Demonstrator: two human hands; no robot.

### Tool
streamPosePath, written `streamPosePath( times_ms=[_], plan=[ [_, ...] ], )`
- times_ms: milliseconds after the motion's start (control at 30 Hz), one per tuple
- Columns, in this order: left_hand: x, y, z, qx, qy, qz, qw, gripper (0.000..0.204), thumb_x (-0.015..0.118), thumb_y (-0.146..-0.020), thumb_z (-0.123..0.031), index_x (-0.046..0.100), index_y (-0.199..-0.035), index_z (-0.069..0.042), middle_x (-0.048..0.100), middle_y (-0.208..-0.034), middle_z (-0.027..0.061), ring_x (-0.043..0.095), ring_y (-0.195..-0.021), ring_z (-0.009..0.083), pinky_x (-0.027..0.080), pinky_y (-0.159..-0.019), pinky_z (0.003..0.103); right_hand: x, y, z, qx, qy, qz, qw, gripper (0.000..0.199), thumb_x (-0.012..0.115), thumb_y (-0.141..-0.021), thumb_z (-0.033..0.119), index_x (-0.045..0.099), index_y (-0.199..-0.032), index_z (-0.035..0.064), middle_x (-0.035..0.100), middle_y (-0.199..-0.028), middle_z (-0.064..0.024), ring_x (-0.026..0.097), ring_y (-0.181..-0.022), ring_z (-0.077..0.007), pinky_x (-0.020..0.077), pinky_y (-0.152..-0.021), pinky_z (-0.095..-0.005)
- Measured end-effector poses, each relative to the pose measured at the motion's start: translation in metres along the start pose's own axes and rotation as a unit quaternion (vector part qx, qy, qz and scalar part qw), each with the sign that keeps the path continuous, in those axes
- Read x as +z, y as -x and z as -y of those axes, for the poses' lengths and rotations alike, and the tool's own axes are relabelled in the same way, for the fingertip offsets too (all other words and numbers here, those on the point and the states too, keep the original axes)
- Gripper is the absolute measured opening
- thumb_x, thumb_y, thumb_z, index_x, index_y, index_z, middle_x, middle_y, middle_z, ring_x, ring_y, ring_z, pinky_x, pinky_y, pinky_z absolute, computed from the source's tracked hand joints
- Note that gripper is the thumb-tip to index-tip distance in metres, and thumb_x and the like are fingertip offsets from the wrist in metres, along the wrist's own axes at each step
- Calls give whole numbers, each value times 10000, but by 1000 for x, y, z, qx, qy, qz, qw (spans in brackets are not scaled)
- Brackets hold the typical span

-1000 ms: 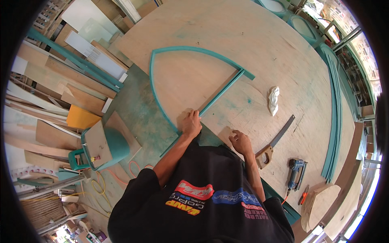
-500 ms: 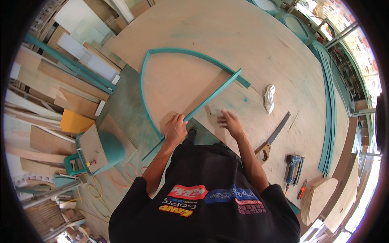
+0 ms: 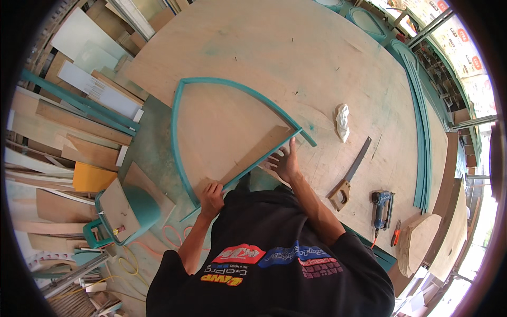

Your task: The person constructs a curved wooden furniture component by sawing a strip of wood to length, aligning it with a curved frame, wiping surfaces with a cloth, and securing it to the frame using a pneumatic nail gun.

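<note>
Clock face read with 12 at the top of your view. The teal frame (image 3: 175, 137) lies just left of centre, toward 10, wood panel (image 3: 227, 132) filling its inside; its upper right rests over the table (image 3: 359, 74), its lower left juts past the edge, above the floor. Its point is at the frame's own 11. A straight teal strip (image 3: 259, 161) runs along the lower side, from the frame's 7 up to its 3, where it crosses the tail of the upper curve. Your left hand (image 3: 212, 199) is at the frame's 7, fingers curled down and clamped on the strip near its lower end. Your right hand (image 3: 285, 165) is at the frame's 4, fingers spread apart, one tip up by the strip; whether it presses, cannot tell. White wad (image 3: 343, 122) at 2, crumpled. Saw (image 3: 352, 173) at 3, flat on the table, blade toward 1, wooden handle nearest you. Loose teal slats (image 3: 421, 142) farther out at 3, bundled lengthwise. Blue nailer (image 3: 380, 208) at 4, pliers (image 3: 396, 233) just beyond it, then a rounded wood block (image 3: 417, 244). Teal bin (image 3: 145, 206) at 8, green stool (image 3: 96, 233) beside it.
</note>
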State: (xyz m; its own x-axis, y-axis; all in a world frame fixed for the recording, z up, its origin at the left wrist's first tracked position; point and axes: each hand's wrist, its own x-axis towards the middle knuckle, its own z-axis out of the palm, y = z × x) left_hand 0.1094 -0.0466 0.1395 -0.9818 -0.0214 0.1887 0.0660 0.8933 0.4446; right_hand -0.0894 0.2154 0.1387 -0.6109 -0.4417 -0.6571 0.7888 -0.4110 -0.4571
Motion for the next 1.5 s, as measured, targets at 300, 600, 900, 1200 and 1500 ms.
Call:
streamPosePath(
  times_ms=[300, 600, 900, 1200, 1500],
  plan=[
    [0, 5, 11, 67, 64, 72, 993, 141, 693, -840, -56, 636, -965, -21, 640, -980, 121, 625, -995, 324, 512, -873, 419, -38, 30, -34, -15, -97, -98, 990, 1362, 418, -723, 1027, 147, -1652, 69, 313, -1593, -241, 444, -1308, -427, 397, -1055, -534],
    [-16, -35, 62, 171, 40, 83, 981, 180, 660, -806, 7, 674, -983, -22, 677, -973, 101, 647, -983, 291, 518, -875, 419, -50, 64, -81, -38, -204, -78, 975, 1194, 436, -807, 945, 261, -1603, 72, 398, -1544, -175, 417, -1414, -383, 378, -1106, -538],
    [-37, -94, 128, 256, -12, 121, 959, 182, 674, -794, 9, 708, -967, -35, 702, -969, 62, 664, -947, 262, 540, -851, 401, -17, 62, -140, -67, -307, 31, 949, 1096, 453, -816, 928, 354, -1530, 103, 361, -1585, -109, 369, -1478, -416, 410, -1088, -592],
    [-59, -101, 118, 285, 5, 143, 948, 167, 704, -784, 12, 704, -945, -35, 691, -928, 66, 656, -889, 253, 526, -806, 375, 7, 59, -149, -121, -267, -94, 951, 1148, 450, -788, 964, 318, -1567, 132, 418, -1501, -106, 503, -1333, -381, 477, -979, -559],
    [-65, -138, 168, 310, -56, 148, 938, 204, 632, -797, 39, 678, -975, -50, 646, -925, 54, 610, -875, 247, 474, -789, 380, 42, 35, -173, -138, -285, -67, 946, 1181, 384, -811, 971, 277, -1564, 66, 483, -1432, -159, 621, -1101, -372, 557, -838, -502]
  ],
)
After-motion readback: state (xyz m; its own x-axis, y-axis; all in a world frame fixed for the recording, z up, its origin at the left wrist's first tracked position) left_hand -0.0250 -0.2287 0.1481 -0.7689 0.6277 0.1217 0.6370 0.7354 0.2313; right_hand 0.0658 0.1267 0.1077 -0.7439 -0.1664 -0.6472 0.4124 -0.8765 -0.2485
